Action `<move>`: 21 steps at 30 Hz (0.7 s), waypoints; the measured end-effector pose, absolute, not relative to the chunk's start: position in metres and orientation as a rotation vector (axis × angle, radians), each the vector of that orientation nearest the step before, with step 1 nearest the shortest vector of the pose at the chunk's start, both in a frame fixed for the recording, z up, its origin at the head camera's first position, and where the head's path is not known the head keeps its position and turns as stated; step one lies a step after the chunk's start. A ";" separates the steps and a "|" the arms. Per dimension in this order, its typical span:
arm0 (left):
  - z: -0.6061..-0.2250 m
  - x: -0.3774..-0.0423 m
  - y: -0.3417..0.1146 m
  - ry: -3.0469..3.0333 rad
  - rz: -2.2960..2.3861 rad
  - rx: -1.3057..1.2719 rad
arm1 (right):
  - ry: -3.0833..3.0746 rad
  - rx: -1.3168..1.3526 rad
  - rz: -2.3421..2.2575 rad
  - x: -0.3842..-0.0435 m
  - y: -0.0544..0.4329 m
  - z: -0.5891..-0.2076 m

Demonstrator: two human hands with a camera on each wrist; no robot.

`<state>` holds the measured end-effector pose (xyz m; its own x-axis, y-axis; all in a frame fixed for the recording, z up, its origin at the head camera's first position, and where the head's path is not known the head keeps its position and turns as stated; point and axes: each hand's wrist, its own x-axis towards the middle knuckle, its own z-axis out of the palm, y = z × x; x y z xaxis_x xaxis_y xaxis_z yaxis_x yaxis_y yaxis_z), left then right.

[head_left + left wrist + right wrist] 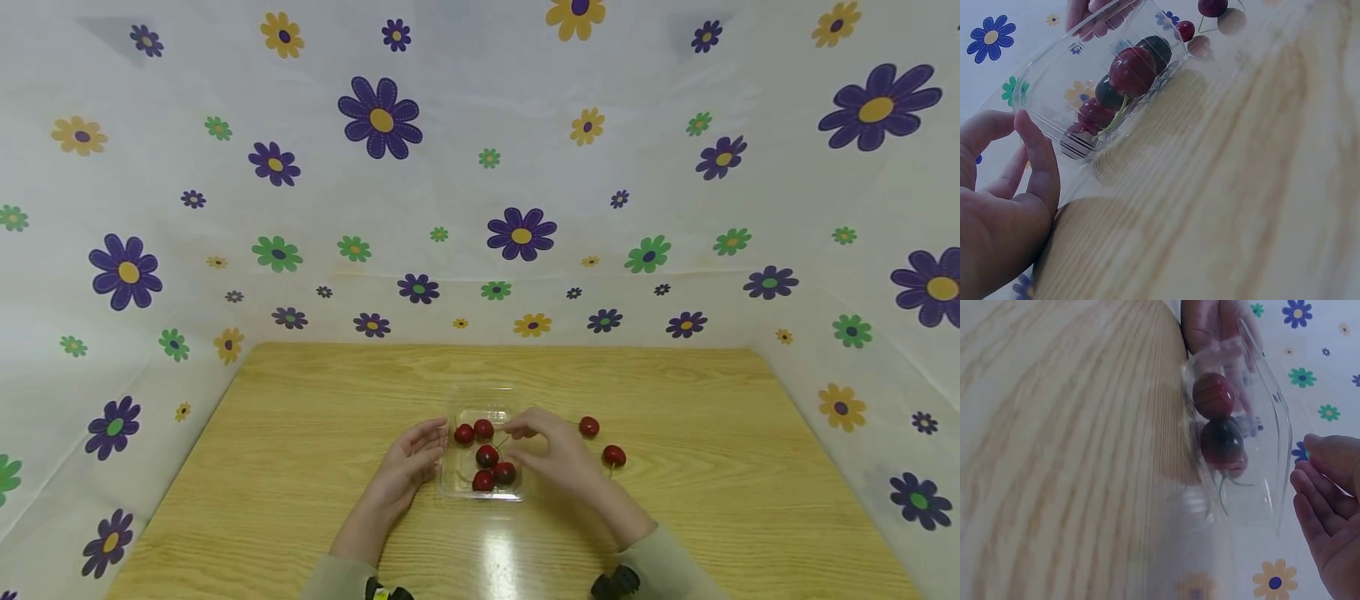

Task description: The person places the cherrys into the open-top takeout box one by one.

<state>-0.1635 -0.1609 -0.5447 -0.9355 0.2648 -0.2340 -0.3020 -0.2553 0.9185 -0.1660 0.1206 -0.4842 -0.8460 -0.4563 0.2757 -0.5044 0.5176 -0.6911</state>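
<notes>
A clear plastic container [480, 493] sits on the table with several dark red cherries [487, 456] inside, some with green stems. At its left side is my left hand [408, 467], its fingertips at the outer wall and rim. The left wrist view shows that thumb and a finger [1038, 150] close to the rim corner. Over the container's right edge hovers my right hand [558, 454], thumb and fingers apart. In the right wrist view, the right hand [1335, 506] has nothing visible between its fingers, beside the container wall [1282, 437].
Two loose cherries lie on the wooden table [315, 433] right of the container: one farther back [588, 427], another nearer [614, 455] with its stem toward me. A white flower-patterned sheet [450, 192] surrounds the table at the back and sides.
</notes>
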 end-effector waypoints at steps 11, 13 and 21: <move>-0.547 -0.164 -0.159 1.655 2.245 -0.076 | -2.642 0.694 1.205 -0.171 0.143 -0.491; -0.548 -0.164 -0.159 1.655 2.241 -0.074 | -2.652 0.667 1.211 -0.171 0.148 -0.492; -0.548 -0.165 -0.160 1.654 2.235 -0.070 | -2.638 0.565 1.205 -0.169 0.168 -0.493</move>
